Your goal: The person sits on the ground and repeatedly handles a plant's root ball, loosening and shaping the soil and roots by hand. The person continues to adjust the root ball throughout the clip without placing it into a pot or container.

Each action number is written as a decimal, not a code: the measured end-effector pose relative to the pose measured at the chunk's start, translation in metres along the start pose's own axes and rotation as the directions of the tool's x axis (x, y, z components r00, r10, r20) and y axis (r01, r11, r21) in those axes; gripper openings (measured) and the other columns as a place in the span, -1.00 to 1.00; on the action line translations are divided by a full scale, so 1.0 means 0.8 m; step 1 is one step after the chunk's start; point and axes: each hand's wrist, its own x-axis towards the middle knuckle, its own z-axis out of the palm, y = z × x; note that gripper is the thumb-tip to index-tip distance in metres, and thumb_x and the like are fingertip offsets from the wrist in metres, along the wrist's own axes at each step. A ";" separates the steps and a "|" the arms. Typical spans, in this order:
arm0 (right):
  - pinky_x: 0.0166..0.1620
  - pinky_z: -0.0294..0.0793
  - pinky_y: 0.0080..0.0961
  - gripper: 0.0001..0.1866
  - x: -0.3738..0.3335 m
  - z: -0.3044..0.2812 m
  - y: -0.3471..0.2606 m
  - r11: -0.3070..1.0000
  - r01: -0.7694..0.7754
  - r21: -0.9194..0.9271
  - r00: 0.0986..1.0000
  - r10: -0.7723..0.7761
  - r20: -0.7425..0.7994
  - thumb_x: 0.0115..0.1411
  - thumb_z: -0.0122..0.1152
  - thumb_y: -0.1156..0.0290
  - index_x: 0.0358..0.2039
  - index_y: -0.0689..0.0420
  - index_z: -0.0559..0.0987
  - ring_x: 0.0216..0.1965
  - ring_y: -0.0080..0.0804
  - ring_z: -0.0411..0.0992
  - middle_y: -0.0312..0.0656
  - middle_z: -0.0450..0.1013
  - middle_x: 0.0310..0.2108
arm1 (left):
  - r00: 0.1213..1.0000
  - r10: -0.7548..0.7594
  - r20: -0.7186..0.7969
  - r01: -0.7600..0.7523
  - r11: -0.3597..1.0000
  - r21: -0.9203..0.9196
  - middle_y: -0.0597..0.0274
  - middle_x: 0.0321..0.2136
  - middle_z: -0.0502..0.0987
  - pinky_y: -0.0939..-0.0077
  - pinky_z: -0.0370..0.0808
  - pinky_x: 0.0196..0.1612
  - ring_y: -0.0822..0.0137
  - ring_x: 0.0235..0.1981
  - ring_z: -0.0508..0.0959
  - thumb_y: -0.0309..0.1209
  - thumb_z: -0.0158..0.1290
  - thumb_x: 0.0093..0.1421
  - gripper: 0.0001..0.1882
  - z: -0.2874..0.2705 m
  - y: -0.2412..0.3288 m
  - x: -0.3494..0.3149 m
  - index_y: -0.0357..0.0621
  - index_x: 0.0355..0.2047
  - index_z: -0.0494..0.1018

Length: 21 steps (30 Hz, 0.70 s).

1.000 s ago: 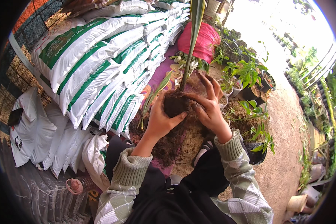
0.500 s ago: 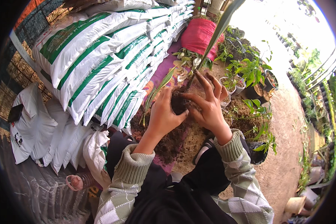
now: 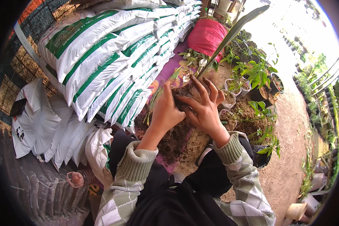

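A seedling with one long, strap-like green leaf (image 3: 233, 35) stands up between my hands, tilted to the far right. Its base ends in a dark clump of soil (image 3: 180, 107), mostly covered by fingers. My left hand (image 3: 165, 109) is curled round the clump's left side, thumb toward me. From the right, my right hand (image 3: 206, 109) presses thumb and a finger against the clump, while its other fingers curve up beside the leaf base. Whether a small pot encloses the soil, I cannot tell. Below my hands lies a heap of loose dark soil (image 3: 173, 141).
White and green sacks (image 3: 98, 56) are stacked high at left. A red-pink bundle (image 3: 205, 35) sits at the far side. Potted leafy plants (image 3: 254, 75) line the right. A clear plastic bottle (image 3: 81, 178) lies near left, and a purple mat (image 3: 173, 64) stretches beneath.
My left hand has tipped slightly and covers more of the soil clump. The seedling's leaf leans further right, and its tip now shows. The view has shifted a little.
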 end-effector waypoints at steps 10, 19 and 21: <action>0.21 -0.20 0.07 -0.61 0.001 0.006 0.032 0.975 -0.120 0.185 0.991 0.130 -0.043 -0.22 0.46 0.26 -0.26 -0.31 0.69 0.29 0.10 -0.06 -0.19 0.08 0.33 | 0.863 0.503 0.050 -0.478 0.780 0.404 -0.10 -0.05 0.41 0.18 0.47 -0.03 -0.05 -0.05 0.47 -0.34 0.36 -0.19 0.13 0.003 -0.019 0.002 -0.08 0.32 -0.10; 0.17 -0.16 0.06 -0.66 -0.005 -0.004 0.009 1.000 -0.005 0.016 0.999 0.006 -0.050 -0.18 0.40 0.22 -0.29 -0.38 0.68 0.29 -0.02 -0.01 -0.22 0.12 0.32 | 0.946 0.317 0.070 -0.325 0.922 0.212 -0.23 -0.02 0.41 0.13 0.50 -0.07 -0.17 -0.06 0.49 -0.36 0.39 -0.26 0.27 0.001 -0.021 -0.002 -0.03 0.35 -0.25; 0.21 -0.13 0.00 -0.66 -0.006 -0.010 0.003 0.996 0.004 -0.094 0.999 -0.001 0.035 -0.17 0.39 0.23 -0.27 -0.34 0.69 0.26 0.02 0.01 -0.17 0.14 0.30 | 0.970 0.234 0.071 -0.242 0.957 0.161 -0.27 0.02 0.38 0.13 0.50 -0.05 -0.18 -0.02 0.47 -0.37 0.40 -0.29 0.31 0.000 -0.018 -0.001 -0.04 0.35 -0.28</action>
